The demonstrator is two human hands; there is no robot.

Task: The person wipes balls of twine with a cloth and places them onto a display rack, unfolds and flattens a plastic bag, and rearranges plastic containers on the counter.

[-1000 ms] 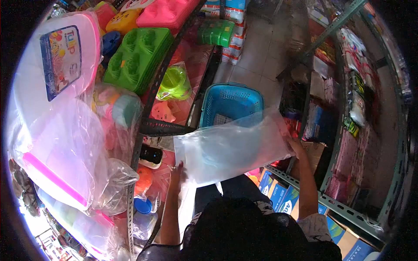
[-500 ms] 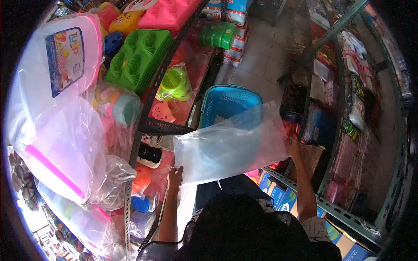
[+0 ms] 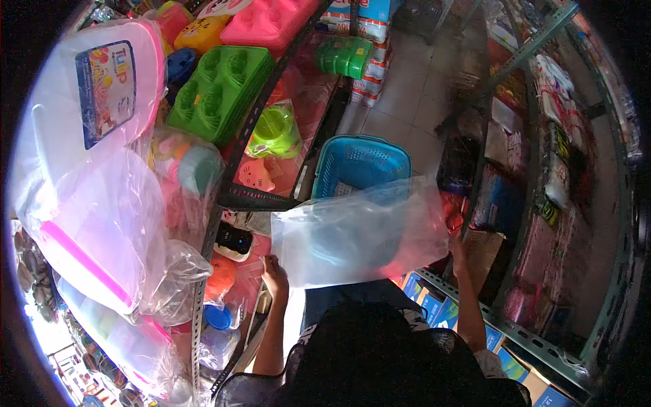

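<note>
One clear plastic bag (image 3: 359, 237), large, see-through, slightly wrinkled, stretched flat and roughly level between both hands in front of the person's body, above the aisle floor. Left hand (image 3: 274, 271) pinches the bag's lower left corner, fingers closed on the plastic. Right hand (image 3: 458, 244) grips the bag's right edge; mostly hidden behind the plastic, so finger detail is unclear. One blue basket (image 3: 361, 163) on the tiled floor just beyond the bag, its near part seen through the plastic. Left shelf: one green tray (image 3: 220, 91) with round cups, one pink tray (image 3: 268, 20) above it, one lime green cup (image 3: 272, 129) wrapped in plastic, one large bagged lid (image 3: 88, 102) with a blue label. One black device (image 3: 234, 241) on the shelf near the left hand. Metal rack (image 3: 529, 169) with packaged goods on the right.
</note>
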